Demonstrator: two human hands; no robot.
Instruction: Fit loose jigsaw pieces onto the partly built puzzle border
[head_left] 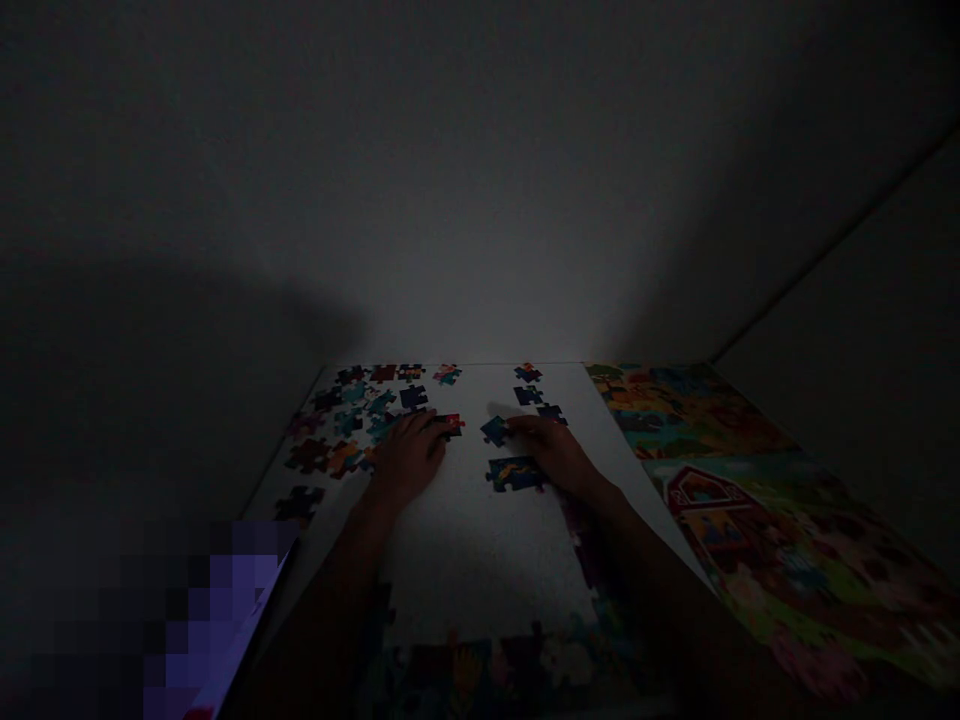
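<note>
The scene is dim. On a white table [480, 540] my left hand [409, 455] lies with its fingers reaching forward, their tips on a red and dark puzzle piece [452, 423]. My right hand [555, 450] rests beside it, fingertips touching a small blue piece [495, 431]. A joined blue and yellow cluster [516, 473] lies just under my right hand. Several loose pieces [360, 410] are scattered to the left of my left hand.
A colourful farm picture with a red barn [720, 490] lies on the table's right side. Three loose pieces [534, 392] sit near the far edge. An assembled puzzle strip [480, 670] runs along the near edge. A bare wall stands behind.
</note>
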